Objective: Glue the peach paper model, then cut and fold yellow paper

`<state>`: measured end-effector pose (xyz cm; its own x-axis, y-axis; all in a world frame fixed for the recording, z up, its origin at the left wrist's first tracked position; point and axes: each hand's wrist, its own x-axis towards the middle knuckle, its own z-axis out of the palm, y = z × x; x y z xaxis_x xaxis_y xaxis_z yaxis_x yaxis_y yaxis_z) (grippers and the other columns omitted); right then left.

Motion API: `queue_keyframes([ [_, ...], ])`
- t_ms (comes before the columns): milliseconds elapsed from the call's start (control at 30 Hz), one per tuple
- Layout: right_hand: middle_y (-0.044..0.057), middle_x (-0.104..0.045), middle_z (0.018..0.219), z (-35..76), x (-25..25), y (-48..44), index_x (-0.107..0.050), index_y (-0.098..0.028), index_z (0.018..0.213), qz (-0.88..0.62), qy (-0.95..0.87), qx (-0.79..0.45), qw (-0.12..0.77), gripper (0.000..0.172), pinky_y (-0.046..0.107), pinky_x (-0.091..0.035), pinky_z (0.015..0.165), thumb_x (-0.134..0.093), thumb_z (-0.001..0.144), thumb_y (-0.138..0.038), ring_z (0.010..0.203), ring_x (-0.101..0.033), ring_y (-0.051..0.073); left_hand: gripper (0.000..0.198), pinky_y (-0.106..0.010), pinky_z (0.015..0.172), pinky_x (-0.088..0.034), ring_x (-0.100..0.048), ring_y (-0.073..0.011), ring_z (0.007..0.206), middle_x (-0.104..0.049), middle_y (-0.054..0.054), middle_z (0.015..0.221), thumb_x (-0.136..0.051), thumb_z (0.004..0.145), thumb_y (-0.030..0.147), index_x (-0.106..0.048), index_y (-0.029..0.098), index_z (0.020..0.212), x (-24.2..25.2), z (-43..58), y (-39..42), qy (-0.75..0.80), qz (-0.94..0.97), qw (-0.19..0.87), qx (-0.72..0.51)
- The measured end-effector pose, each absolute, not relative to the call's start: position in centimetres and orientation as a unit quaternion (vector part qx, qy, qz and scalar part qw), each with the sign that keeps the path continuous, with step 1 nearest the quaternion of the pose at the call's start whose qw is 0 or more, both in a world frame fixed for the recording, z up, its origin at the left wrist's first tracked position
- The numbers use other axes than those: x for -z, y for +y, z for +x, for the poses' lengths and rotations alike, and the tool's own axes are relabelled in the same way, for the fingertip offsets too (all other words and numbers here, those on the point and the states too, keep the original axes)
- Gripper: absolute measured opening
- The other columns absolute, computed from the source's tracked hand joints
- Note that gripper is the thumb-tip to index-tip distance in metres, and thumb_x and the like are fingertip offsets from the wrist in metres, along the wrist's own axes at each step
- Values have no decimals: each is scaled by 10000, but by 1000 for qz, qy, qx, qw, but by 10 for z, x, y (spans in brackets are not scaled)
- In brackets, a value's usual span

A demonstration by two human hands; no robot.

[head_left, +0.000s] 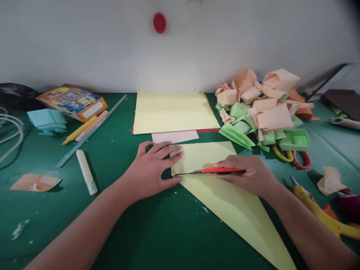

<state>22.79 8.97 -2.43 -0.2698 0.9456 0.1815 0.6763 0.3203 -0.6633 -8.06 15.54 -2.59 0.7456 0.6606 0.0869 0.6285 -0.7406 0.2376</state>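
A pale yellow sheet of paper [242, 210] lies on the green table, stretching from the middle to the lower right. Across it my right hand [247, 174] holds a utility knife [223, 170] with a ribbed red-orange grip. Its thin dark blade points left along a line in the paper, with the tip near the left edge. My left hand [153, 167] rests with fingers spread on that edge, fingertips above the blade tip and thumb just below it. The underside of the knife handle is hidden by my right fingers.
A stack of yellow sheets [174, 112] lies against the wall, a pink slip [180, 136] before it. Folded paper pieces [264, 108] pile up at right, near scissors handles [300, 160] and a yellow glue gun [312, 206]. Leftward are a ruler [92, 131], glue stick [86, 172] and box [73, 101].
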Motion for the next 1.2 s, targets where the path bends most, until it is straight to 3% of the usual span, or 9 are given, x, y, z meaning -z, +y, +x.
queue_keyframes([
  [333, 9, -793, 918, 231, 28, 90, -807, -312, 1066, -534, -763, -235, 277, 215, 305, -607, 703, -757, 863, -364, 779, -743, 205, 572, -539, 1139, -225, -429, -301, 1445, -519, -33, 1550, -597, 920, 583, -562, 317, 1426, 23, -81, 154, 352, 924, 116, -96],
  [600, 24, -801, 939, 231, 31, 91, -812, -294, 1054, -539, -759, -239, 276, 236, 302, -609, 740, -737, 868, -419, 811, -753, 212, 737, -519, 1146, -221, -431, -320, 1438, -513, -61, 1554, -590, 862, 742, -543, 304, 1453, 28, -81, 155, 358, 922, 103, -104],
  [867, 7, -792, 926, 230, 29, 90, -810, -324, 1072, -538, -757, -252, 273, 222, 283, -589, 726, -733, 871, -377, 806, -740, 199, 569, -542, 1135, -280, -467, -326, 1406, -578, -45, 1493, -606, 904, 641, -638, 287, 1348, 28, -63, 140, 417, 892, 102, -139],
  [1000, -3, -788, 906, 231, 31, 90, -812, -339, 1066, -543, -749, -260, 277, 215, 264, -587, 697, -740, 863, -349, 782, -737, 192, 653, -565, 1180, -260, -387, -354, 1466, -556, -54, 1513, -660, 836, 680, -635, 259, 1335, 29, -53, 131, 440, 884, 87, -132],
  [1200, -4, -789, 924, 230, 31, 91, -812, -347, 1073, -541, -747, -269, 277, 225, 272, -594, 712, -742, 859, -358, 801, -741, 197, 718, -532, 1245, -210, -198, -313, 1567, -336, 9, 1660, -519, 915, 719, -476, 308, 1502, 35, -52, 138, 400, 910, 81, -73],
])
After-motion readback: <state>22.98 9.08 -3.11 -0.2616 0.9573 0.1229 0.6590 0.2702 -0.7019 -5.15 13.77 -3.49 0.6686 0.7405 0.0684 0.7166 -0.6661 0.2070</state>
